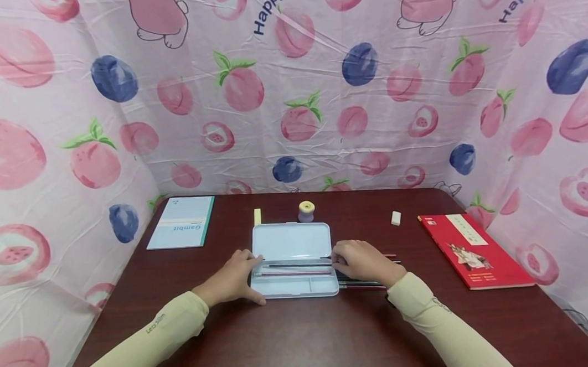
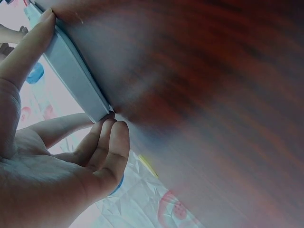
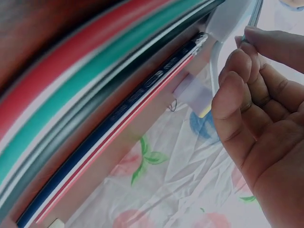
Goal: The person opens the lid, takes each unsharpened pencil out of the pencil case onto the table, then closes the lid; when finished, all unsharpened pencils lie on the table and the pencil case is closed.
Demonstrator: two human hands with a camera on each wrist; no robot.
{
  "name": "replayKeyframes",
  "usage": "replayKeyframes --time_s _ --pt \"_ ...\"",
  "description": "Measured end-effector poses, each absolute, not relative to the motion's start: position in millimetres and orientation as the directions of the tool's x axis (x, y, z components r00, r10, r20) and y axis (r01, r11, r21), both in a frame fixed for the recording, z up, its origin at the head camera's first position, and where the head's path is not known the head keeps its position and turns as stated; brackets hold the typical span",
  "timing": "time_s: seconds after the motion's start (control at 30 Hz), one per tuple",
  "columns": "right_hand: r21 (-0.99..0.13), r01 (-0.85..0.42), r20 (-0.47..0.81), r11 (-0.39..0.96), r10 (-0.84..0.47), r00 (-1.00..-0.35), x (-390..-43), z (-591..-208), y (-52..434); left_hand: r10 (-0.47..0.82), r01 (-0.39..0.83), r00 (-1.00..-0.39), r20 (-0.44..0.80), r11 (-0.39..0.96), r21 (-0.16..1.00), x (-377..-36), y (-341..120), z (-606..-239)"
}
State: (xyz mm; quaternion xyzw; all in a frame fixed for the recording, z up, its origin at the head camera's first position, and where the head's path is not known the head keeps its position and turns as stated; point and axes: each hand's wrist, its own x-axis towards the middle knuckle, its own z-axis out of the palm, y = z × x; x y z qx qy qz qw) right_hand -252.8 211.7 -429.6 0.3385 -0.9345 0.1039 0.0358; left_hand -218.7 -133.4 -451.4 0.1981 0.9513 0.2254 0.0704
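A pale blue pencil case (image 1: 292, 242) lies open at the middle of the dark red table (image 1: 302, 338), its lid folded back. My left hand (image 1: 234, 278) holds the case's left end, thumb at the near corner and fingers at the far one. In the left wrist view the thumb of the left hand (image 2: 71, 161) lies along the case's side (image 2: 76, 76). My right hand (image 1: 358, 260) pinches the end of a dark pencil (image 1: 293, 265) lying across the tray. Several more pencils (image 1: 364, 283) lie beside the case under that hand, seen close in the right wrist view as pencils (image 3: 95, 71) next to the curled right hand (image 3: 256, 95).
A light blue notebook (image 1: 181, 222) lies at the back left and a red book (image 1: 477, 249) at the right. A white eraser (image 1: 396, 217), a small yellow strip (image 1: 257, 216) and a purple-and-yellow roll (image 1: 306, 210) sit behind the case. Fruit-print cloth (image 1: 289, 95) walls the table.
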Motion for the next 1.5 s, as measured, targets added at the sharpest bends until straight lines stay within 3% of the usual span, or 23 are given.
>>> replayKeyframes --time_s 1.5 --pt "-0.260 -0.562 0.165 0.785 -0.537 -0.827 -227.2 -428.7 311.5 0.400 0.330 -0.914 -0.066 0.829 0.452 -218.0 -132.0 -450.5"
